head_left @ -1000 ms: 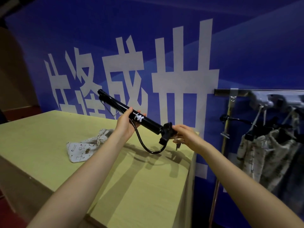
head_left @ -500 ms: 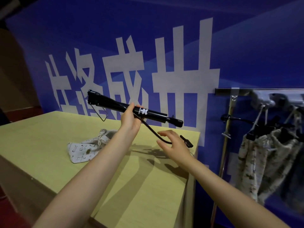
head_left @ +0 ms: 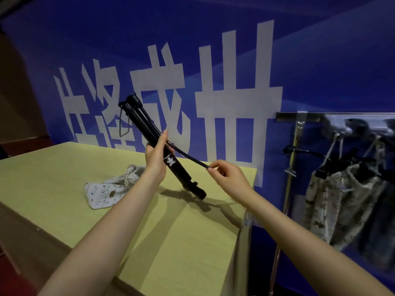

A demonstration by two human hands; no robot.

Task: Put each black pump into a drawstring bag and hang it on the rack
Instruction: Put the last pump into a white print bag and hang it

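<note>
two bare forearms, no sleeves (or jewellery)

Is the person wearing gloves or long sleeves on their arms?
No. Both the left hand and the right hand are bare, with no gloves. Both forearms are bare too, all the way to the bottom edge of the picture, so no sleeves show. No rings, watch or bracelets are visible, and the fingernails look short and plain.
</note>
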